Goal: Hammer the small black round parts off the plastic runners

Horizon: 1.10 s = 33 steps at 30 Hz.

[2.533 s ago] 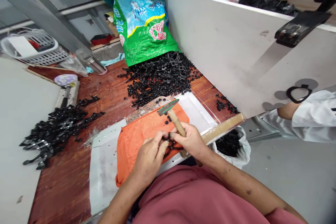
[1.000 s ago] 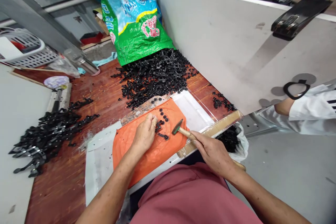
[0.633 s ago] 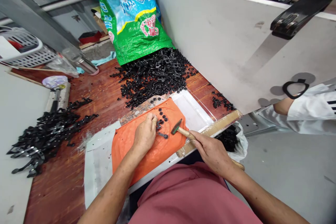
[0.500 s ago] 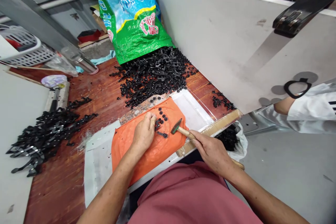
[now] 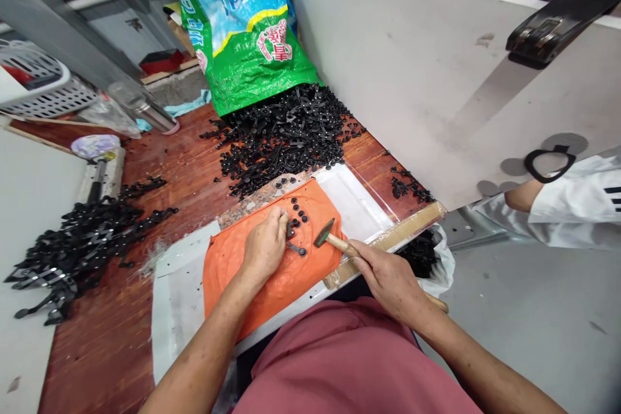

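My left hand (image 5: 264, 237) is closed over the orange cloth pad (image 5: 228, 278), thumb and fingers pinched together. Whatever is between those fingertips is hidden. Right beside them lie small round black pieces (image 5: 297, 208) and a black strap-like part (image 5: 297, 249) with a round end. A hammer (image 5: 340, 244) with a wooden handle is gripped in my right hand (image 5: 388, 277). Its dark metal head is over the right side of the pad, to the right of the black pieces.
Black parts (image 5: 286, 136) spill from a green and blue bag (image 5: 262, 65) behind the pad. Another heap (image 5: 77, 252) lies at left. A grey upright panel (image 5: 412, 65) borders the right. Another person's arm (image 5: 526, 195) shows beyond it.
The whole view has shifted slightly left. Both hands keep nearly the same place over the pad, and the hammer stays in my right hand.
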Tool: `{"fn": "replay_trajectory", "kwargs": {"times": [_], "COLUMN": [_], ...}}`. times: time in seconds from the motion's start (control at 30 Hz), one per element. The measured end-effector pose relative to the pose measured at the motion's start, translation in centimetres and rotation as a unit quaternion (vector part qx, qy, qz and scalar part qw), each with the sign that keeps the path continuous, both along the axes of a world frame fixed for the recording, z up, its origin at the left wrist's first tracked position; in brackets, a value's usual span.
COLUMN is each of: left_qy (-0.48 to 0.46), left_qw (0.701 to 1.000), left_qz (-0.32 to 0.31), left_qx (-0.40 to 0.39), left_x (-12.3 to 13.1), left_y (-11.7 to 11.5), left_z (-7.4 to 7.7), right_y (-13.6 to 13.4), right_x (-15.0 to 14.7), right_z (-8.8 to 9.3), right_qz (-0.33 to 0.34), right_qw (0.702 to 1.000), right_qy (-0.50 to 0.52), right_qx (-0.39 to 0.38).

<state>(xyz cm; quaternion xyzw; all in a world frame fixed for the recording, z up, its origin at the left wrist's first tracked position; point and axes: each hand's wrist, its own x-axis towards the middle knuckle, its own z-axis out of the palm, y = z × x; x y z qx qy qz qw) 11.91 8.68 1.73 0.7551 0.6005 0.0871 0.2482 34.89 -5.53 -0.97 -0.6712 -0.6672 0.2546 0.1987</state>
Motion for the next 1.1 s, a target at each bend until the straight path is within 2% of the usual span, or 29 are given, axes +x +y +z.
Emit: {"fn": "replay_trajectory", "kwargs": {"times": [0.13,0.23,0.57,0.7,0.87,0.97,1.1], "left_qy": [-0.053,-0.057,0.125,0.139,0.112,0.111,0.120], "left_qw": [0.999,0.998,0.992,0.990,0.994,0.994,0.993], "left_qz": [0.004,0.004,-0.002,-0.001,0.013,0.011,0.014], "left_qx": [-0.005,-0.010,0.006,0.004,-0.014,-0.015,-0.009], "left_x": [-0.2,-0.2,0.5,0.6,0.7,0.6,0.4], "left_y": [0.1,0.0,-0.6,-0.6,-0.5,-0.4,-0.2], "left_z": [0.0,0.0,0.3,0.4,0.5,0.4,0.2], "right_y": [0.0,0.1,0.1,1.2,3.9,5.0,5.4], "right_x": [0.0,0.0,0.2,0.4,-0.4,-1.4,-2.0], "right_z": [0.1,0.1,0.2,1.3,3.8,4.3,4.0], "right_qz": [0.001,0.002,0.005,0.008,0.024,0.050,0.081], "right_qw": [1.000,1.000,1.000,0.999,0.991,0.988,0.982], "right_qy": [-0.006,-0.007,-0.004,-0.009,-0.038,-0.081,-0.139], "right_qx": [-0.002,0.001,-0.001,0.041,0.126,0.122,0.101]}}
